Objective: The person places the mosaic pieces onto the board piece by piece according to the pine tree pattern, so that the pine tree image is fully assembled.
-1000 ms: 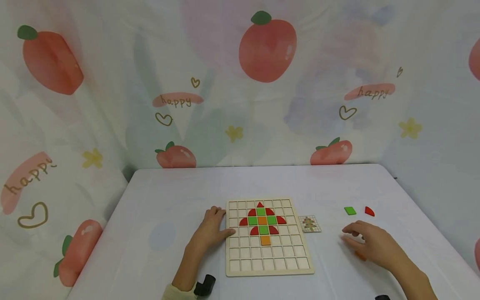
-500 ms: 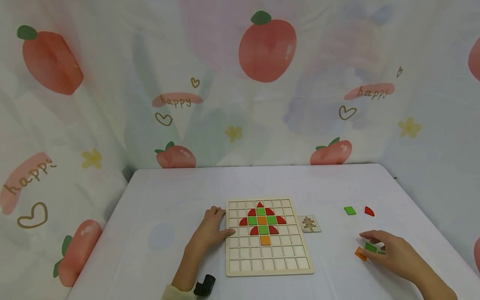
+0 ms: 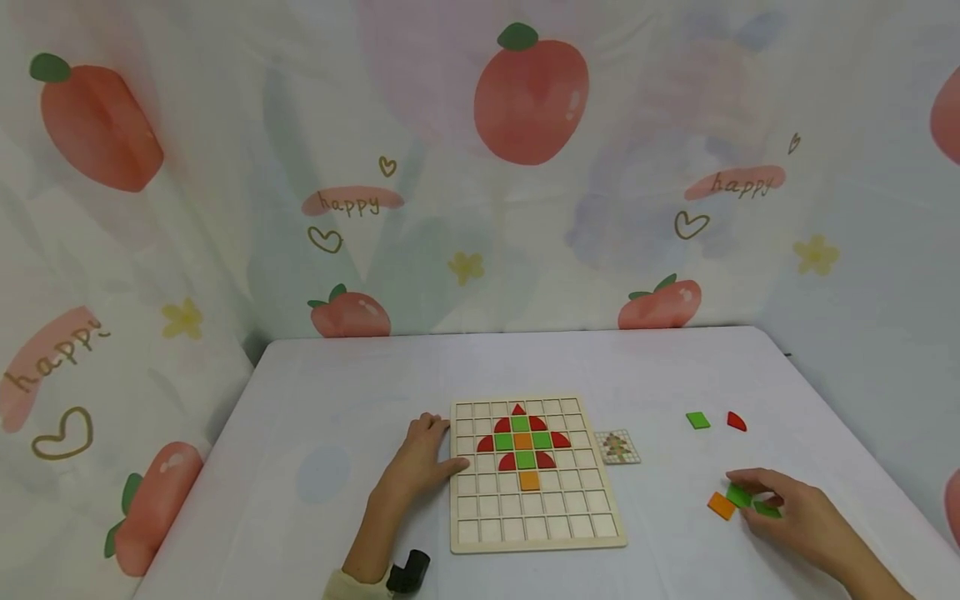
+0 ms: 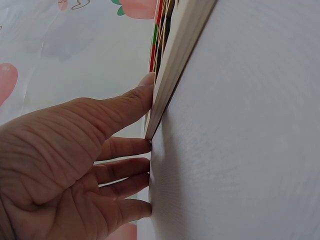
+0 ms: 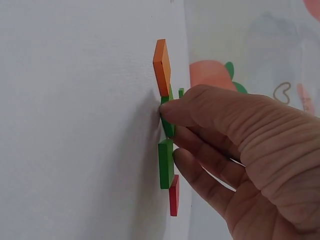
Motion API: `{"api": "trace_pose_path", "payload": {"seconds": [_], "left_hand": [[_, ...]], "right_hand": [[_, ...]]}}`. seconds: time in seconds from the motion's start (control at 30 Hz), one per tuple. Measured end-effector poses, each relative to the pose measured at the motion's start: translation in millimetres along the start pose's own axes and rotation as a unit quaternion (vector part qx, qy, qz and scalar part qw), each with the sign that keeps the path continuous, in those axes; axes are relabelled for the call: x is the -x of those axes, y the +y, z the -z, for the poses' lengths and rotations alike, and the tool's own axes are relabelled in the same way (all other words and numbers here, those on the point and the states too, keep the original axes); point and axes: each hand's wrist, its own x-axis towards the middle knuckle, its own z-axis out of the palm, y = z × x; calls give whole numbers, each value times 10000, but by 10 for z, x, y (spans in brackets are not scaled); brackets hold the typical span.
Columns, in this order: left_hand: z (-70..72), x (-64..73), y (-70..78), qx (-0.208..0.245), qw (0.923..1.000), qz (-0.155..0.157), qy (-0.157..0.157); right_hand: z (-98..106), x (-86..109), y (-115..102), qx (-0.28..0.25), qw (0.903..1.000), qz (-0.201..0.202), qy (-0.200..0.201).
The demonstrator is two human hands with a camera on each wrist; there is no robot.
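Observation:
My left hand (image 3: 420, 454) rests at the left edge of a wooden grid board (image 3: 536, 529), its thumb on the rim and its other fingers spread beside it. Red, green and orange tiles on the board form a tree shape. To the right, my right hand (image 3: 787, 508) pinches a green square tile (image 3: 738, 495) between thumb and fingertips, at table level. An orange tile (image 3: 722, 506) lies just left of it. Another green tile (image 5: 165, 165) lies under the fingers, and a red piece (image 5: 174, 196) shows beyond it in the right wrist view.
A small picture card (image 3: 618, 447) with a tree pattern lies at the board's right edge. Further back on the right are a green tile (image 3: 697, 420) and a red quarter-round tile (image 3: 737, 421). A printed curtain hangs behind the white table (image 3: 360, 375).
My right hand has moved right and toward me, past the orange tile, and its thumb and fingers have closed on the green tile. My left hand has stayed at the board.

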Motion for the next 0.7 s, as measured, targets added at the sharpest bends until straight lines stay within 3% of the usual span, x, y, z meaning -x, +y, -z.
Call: {"api": "trace_pose_path", "payload": {"seconds": [0.47,0.7], "left_hand": [[5,0,-13,-55,9999,-84,37],[-9,-4,-19,-41,9999,-151,69]], "right_hand": [[-69,-28,-7,23,9998,-42,200],[-55,-71,-50,40,9998,-195,-21]]}}
